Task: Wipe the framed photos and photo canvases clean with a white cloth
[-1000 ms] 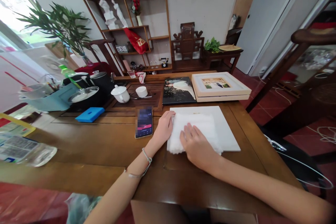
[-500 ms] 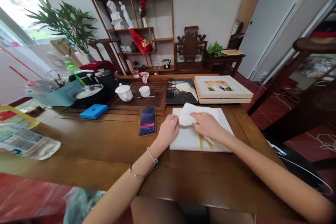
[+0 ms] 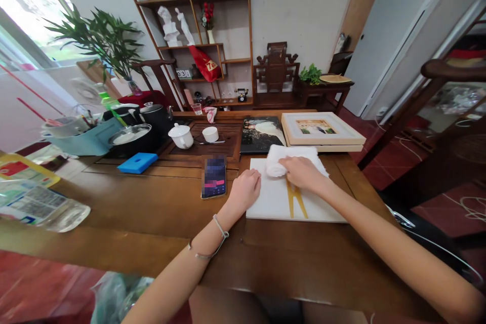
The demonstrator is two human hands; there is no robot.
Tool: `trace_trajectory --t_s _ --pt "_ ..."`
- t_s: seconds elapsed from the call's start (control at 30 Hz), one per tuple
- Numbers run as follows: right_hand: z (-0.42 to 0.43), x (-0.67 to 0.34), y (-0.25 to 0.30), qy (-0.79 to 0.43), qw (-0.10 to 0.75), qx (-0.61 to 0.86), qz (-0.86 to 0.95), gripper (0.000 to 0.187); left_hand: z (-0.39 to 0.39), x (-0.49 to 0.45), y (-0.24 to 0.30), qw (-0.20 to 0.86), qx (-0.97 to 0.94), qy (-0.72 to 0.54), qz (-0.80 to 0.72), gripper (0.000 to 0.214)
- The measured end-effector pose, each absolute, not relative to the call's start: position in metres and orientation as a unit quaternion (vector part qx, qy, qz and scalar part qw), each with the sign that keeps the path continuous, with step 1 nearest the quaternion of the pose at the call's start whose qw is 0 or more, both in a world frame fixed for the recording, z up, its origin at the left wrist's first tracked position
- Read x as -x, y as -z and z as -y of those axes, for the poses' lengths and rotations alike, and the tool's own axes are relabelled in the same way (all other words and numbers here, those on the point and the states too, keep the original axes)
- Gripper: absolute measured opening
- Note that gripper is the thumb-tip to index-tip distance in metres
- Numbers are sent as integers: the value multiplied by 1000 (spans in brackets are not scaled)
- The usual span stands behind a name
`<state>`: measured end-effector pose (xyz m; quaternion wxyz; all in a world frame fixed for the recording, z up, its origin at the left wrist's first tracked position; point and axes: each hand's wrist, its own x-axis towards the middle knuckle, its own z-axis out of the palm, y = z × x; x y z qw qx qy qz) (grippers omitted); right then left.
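A flat white board (image 3: 266, 202) lies on the wooden table in front of me, with a yellow mark like two slanting legs (image 3: 296, 203) on its lower part. My right hand (image 3: 304, 173) is closed on a bunched white cloth (image 3: 279, 162) and presses it onto the board's upper half. Part of the cloth spreads behind the hand to the board's far edge. At the board's left edge, my left hand (image 3: 246, 188) has its fingers curled over and grips it. Its fingertips are partly hidden.
Left of the board lies a phone (image 3: 214, 177). Behind it are a dark picture panel (image 3: 261, 134) and stacked pale frames (image 3: 322, 139). A tea tray holds a lidded white cup (image 3: 180, 135) and a small bowl (image 3: 210, 134). Farther left are a blue sponge-like block (image 3: 137, 162) and a bottle (image 3: 56, 207).
My right hand has swept the cloth right and slightly away from me, uncovering more of the yellow mark. My left hand stays at the board's left edge.
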<state>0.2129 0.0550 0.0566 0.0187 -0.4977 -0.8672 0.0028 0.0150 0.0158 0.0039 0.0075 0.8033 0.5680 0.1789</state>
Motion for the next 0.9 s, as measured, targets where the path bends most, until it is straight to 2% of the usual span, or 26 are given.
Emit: trace_trajectory --t_s 0.17,0.43,0.53,0.7,0.9 --pt "-37 -262 -38 45 37 517 854 49 -17 -14 -1 6 -805 -222 -550 16" --pt "26 -237 -42 77 12 400 913 38 -21 -11 5 32 -806 -265 -528 21" --pt "24 -242 -42 60 43 371 926 43 -23 -9 7 35 -812 -268 -517 24" --pt "-15 -272 -24 40 112 433 893 57 -25 -8 9 50 -816 -271 -508 25" --pt "-22 -269 -12 77 106 507 852 53 -24 -8 8 58 -815 -274 -507 26"
